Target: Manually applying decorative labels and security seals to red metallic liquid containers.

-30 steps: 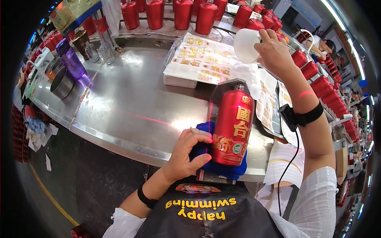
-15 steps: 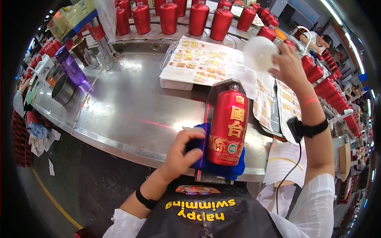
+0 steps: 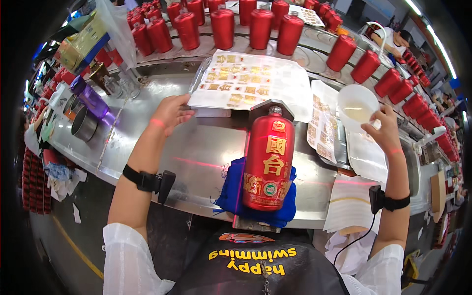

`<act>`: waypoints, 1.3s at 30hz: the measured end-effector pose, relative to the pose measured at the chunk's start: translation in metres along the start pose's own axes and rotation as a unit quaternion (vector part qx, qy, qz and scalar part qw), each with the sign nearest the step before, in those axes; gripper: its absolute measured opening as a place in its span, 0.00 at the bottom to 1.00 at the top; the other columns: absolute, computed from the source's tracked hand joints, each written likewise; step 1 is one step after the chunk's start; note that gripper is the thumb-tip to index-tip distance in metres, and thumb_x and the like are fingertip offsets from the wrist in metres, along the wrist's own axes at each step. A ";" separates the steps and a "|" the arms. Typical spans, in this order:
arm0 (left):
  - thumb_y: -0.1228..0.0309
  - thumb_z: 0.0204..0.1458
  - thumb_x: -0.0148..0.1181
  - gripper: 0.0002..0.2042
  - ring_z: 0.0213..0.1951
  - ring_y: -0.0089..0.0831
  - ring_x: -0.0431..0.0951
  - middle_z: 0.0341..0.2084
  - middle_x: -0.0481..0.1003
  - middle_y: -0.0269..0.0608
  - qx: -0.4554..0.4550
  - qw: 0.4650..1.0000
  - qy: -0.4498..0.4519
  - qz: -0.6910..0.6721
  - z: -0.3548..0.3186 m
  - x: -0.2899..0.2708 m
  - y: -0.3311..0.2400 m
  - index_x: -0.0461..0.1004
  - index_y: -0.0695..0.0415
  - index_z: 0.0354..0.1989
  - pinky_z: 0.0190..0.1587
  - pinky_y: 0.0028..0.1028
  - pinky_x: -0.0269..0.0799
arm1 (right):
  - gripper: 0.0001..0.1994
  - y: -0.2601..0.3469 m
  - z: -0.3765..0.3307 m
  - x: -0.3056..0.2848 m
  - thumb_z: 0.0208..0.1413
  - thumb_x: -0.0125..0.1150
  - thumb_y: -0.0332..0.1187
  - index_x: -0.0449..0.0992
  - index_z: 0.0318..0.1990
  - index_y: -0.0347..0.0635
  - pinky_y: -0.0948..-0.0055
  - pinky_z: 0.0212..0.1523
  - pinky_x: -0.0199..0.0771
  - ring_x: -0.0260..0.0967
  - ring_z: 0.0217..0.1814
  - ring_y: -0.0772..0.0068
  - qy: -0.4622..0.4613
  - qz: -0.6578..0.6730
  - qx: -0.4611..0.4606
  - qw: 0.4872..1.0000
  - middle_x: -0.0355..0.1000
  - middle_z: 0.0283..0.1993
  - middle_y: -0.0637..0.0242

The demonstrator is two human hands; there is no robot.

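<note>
Now your left hand (image 3: 169,112) has left the red bottle (image 3: 269,162) and presses flat on the label sheet (image 3: 250,81); your right hand (image 3: 383,130) still pinches the white cup (image 3: 357,105).

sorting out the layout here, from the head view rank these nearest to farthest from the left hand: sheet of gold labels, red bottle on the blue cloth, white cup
1. Sheet of gold labels: the left hand rests at its near left corner.
2. Red bottle: to the hand's right, lying on the blue cloth at the steel counter's near edge.
3. White cup: farthest right, held in the right hand.
</note>
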State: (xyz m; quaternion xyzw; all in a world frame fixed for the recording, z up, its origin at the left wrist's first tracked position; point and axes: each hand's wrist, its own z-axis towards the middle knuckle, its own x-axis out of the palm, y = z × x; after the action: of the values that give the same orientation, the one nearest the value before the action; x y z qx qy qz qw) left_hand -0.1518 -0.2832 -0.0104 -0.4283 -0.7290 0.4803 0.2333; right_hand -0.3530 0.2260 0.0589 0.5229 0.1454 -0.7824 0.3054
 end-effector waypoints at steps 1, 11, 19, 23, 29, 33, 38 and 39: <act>0.60 0.56 0.59 0.16 0.38 0.28 0.75 0.36 0.73 0.39 0.017 1.000 0.011 -0.022 0.000 0.007 -0.002 0.72 0.59 0.45 0.38 0.23 0.72 | 0.15 -0.006 -0.003 0.000 0.36 0.74 0.33 0.73 0.28 0.38 0.59 0.54 0.62 0.61 0.51 0.52 -0.011 0.009 0.006 1.000 0.64 0.43 0.57; 0.66 0.56 0.58 0.17 0.41 0.31 0.77 0.41 0.75 0.44 -0.009 0.999 0.014 -0.045 0.002 0.012 -0.032 0.71 0.63 0.49 0.43 0.26 0.76 | 0.15 -0.013 -0.007 -0.003 0.37 0.73 0.31 0.71 0.29 0.37 0.60 0.54 0.62 0.62 0.52 0.53 -0.005 0.052 0.034 0.998 0.65 0.43 0.58; 0.65 0.57 0.56 0.26 0.44 0.46 0.78 0.58 0.58 0.56 -0.013 0.987 0.098 -0.129 0.029 0.022 -0.057 0.57 0.67 0.60 0.44 0.35 0.79 | 0.16 -0.014 -0.010 -0.005 0.37 0.73 0.32 0.70 0.29 0.36 0.61 0.54 0.63 0.63 0.53 0.53 -0.010 0.084 0.031 0.996 0.67 0.46 0.57; 0.60 0.59 0.56 0.25 0.43 0.44 0.78 0.47 0.68 0.53 -0.045 0.981 -0.071 -0.175 0.050 0.041 -0.068 0.62 0.70 0.54 0.36 0.34 0.80 | 0.17 -0.020 -0.015 -0.003 0.36 0.74 0.34 0.70 0.29 0.36 0.61 0.53 0.64 0.63 0.52 0.53 -0.009 0.101 0.028 0.994 0.66 0.46 0.57; 0.48 0.55 0.56 0.27 0.28 0.23 0.75 0.29 0.73 0.41 -0.128 0.984 0.084 -0.089 0.086 0.021 -0.076 0.65 0.61 0.47 0.22 0.17 0.65 | 0.18 -0.022 -0.018 -0.003 0.35 0.74 0.35 0.70 0.28 0.36 0.62 0.52 0.65 0.64 0.50 0.53 -0.020 0.097 0.018 0.995 0.65 0.44 0.57; 0.55 0.45 0.64 0.14 0.22 0.21 0.71 0.23 0.72 0.34 -0.015 0.992 -0.027 0.122 0.100 0.044 -0.073 0.76 0.53 0.30 0.22 0.18 0.64 | 0.18 -0.019 -0.019 -0.004 0.35 0.74 0.34 0.70 0.28 0.37 0.63 0.51 0.65 0.63 0.50 0.54 -0.017 0.107 0.029 0.994 0.64 0.44 0.58; 0.65 0.41 0.63 0.09 0.20 0.22 0.71 0.20 0.72 0.32 -0.075 0.977 -0.001 0.200 0.118 0.044 -0.080 0.75 0.53 0.29 0.18 0.19 0.63 | 0.17 -0.016 -0.019 -0.005 0.35 0.74 0.32 0.70 0.28 0.37 0.64 0.50 0.65 0.63 0.49 0.54 -0.011 0.121 0.020 0.992 0.64 0.45 0.58; 0.65 0.41 0.63 0.08 0.19 0.22 0.71 0.19 0.72 0.32 -0.078 0.965 0.019 0.250 0.118 0.048 -0.082 0.75 0.54 0.28 0.18 0.19 0.63 | 0.17 -0.016 -0.020 -0.006 0.35 0.74 0.32 0.70 0.28 0.37 0.64 0.50 0.65 0.63 0.49 0.54 -0.010 0.118 0.023 0.993 0.64 0.45 0.58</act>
State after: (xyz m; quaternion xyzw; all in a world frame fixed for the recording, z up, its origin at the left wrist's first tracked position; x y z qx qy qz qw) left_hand -0.2987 -0.3157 0.0088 -0.6227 -0.6293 0.4571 0.0856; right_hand -0.3468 0.2509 0.0545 0.5357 0.0612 -0.7490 0.3851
